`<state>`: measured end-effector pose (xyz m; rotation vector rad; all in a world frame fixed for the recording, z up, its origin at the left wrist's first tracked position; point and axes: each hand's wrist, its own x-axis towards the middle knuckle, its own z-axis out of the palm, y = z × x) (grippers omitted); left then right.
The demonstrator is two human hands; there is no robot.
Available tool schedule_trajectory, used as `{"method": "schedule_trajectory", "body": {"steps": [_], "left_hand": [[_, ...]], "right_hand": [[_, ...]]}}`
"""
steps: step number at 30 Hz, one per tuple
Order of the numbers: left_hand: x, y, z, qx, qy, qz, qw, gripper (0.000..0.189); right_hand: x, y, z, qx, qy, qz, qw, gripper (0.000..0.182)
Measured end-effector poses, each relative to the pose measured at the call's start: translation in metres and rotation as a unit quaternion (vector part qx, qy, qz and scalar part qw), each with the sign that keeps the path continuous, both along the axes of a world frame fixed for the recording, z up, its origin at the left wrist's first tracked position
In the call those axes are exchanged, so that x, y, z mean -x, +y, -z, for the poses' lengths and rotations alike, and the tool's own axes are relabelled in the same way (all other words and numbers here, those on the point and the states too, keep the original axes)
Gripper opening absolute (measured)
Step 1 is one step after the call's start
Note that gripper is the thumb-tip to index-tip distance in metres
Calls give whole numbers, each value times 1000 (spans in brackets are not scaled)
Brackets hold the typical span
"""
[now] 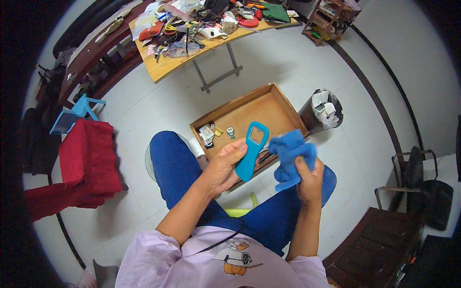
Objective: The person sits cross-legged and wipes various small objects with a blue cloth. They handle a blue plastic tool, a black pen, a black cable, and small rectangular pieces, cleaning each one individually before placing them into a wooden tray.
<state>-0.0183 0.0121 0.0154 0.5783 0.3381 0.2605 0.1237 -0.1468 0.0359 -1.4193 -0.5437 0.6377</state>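
Observation:
My left hand grips a teal bottle opener along its handle, its metal-lined opening pointing away from me. In my right hand is a bunched blue cloth, held just right of the opener and apart from it. Beyond my hands a shallow wooden drawer lies on the floor. Inside it, a smaller bottle opener lies toward the left, near small boxes and cards in the corner. Dark-handled tools at its near side are partly hidden by the teal opener and the cloth.
A dark waste bin with a lining bag and paper stands right of the drawer. Ahead is a wooden folding table heaped with clutter. To my left are a red-covered stool and a blue plastic chair. A dark wooden cabinet stands right.

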Motion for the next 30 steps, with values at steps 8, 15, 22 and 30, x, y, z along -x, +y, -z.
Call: {"method": "schedule_trajectory", "body": {"steps": [8,15,22,30], "left_hand": [[-11,-15,6,101,-51,7,994,30],[-10,-10,7,116,-87,-30,989,31],[-16,6,13,111,6,-72,991,24],[-20,22,6,162,-102,-75,979,30]], "right_hand": [[20,51,-9,-51,-403,-15,914,54],[38,42,-7,26,-491,-13,871,49],[74,25,2,24,-466,-83,881,46],[73,5,22,-102,-299,-133,939,38]]}}
